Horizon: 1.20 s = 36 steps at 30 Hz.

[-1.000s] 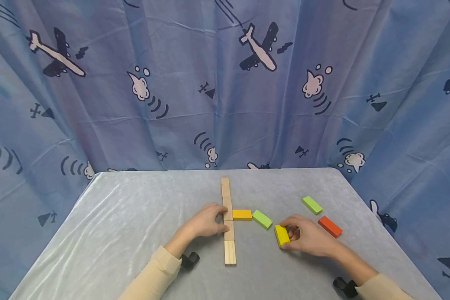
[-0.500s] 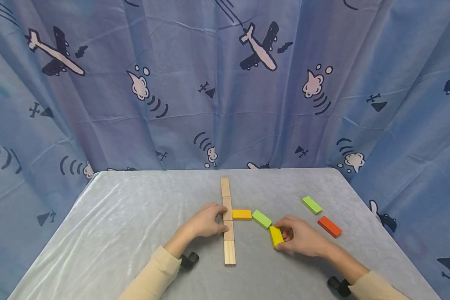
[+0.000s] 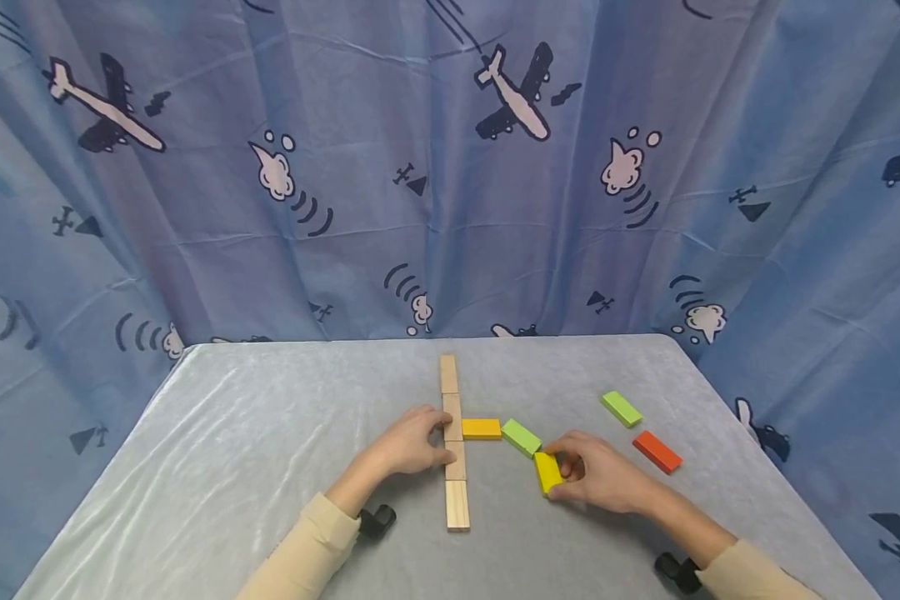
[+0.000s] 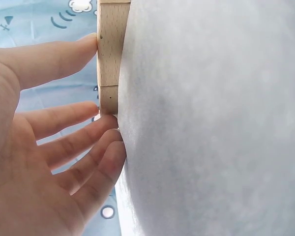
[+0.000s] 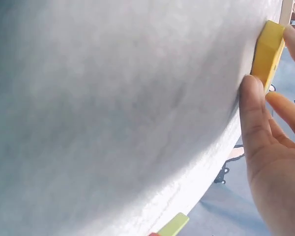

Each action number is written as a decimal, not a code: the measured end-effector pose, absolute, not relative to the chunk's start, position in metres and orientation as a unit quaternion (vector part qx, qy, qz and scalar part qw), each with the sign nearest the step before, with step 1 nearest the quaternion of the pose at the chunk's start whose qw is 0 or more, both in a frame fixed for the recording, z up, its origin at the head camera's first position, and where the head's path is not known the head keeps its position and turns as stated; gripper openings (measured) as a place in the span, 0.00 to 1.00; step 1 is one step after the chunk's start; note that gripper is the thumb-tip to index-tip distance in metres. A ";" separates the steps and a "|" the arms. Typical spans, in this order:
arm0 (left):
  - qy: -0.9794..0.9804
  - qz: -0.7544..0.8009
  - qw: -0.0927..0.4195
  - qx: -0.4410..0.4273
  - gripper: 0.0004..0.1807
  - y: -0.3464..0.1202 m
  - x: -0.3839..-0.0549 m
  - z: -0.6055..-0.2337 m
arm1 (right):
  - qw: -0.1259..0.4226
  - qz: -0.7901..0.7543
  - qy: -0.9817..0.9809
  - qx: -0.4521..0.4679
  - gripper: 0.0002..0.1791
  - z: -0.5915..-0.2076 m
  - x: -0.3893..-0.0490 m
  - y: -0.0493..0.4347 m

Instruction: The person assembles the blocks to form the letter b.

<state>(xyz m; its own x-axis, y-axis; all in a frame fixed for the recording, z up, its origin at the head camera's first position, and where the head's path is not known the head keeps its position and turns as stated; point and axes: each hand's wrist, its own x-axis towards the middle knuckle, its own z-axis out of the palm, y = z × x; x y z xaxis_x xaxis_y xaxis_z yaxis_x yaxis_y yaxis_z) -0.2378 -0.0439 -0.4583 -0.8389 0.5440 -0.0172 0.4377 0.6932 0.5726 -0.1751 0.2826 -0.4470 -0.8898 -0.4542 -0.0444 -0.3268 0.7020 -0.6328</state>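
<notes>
Plain wooden blocks (image 3: 457,508) lie end to end in a straight row running away from me. My left hand (image 3: 407,443) is at the row's left side, thumb and fingertips touching the middle blocks; in the left wrist view its fingers (image 4: 59,115) are extended. An orange-yellow block (image 3: 482,429) branches off the row to the right, followed by a slanted light green block (image 3: 521,437). My right hand (image 3: 603,475) pinches a yellow block (image 3: 547,473) between thumb and fingers, its far end right at the green block's near corner. The same yellow block (image 5: 268,51) shows in the right wrist view.
A second light green block (image 3: 622,409) and a red-orange block (image 3: 657,452) lie on the right of the white-covered table (image 3: 270,400). A blue patterned curtain (image 3: 345,167) hangs behind the table's far edge.
My right hand has slid the yellow block leftward, from a gap to the light green block's end. The left hand has stayed against the wooden row.
</notes>
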 end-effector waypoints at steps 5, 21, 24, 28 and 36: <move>0.915 0.290 0.093 0.265 0.32 -0.046 -0.237 -0.454 | 0.089 -0.340 0.909 -0.224 0.27 -0.442 -0.173 0.290; 0.914 0.290 0.095 0.267 0.32 -0.046 -0.238 -0.456 | 0.003 -0.289 0.943 -0.164 0.16 -0.415 -0.163 0.336; 0.915 0.287 0.092 0.270 0.32 -0.046 -0.238 -0.456 | -0.010 -0.292 0.946 -0.144 0.15 -0.414 -0.162 0.345; 0.915 0.285 0.093 0.270 0.32 -0.045 -0.237 -0.455 | -0.032 -0.287 0.950 -0.120 0.14 -0.417 -0.163 0.359; 0.916 0.284 0.095 0.266 0.32 -0.043 -0.236 -0.455 | -0.024 -0.278 0.959 -0.046 0.19 -0.428 -0.165 0.386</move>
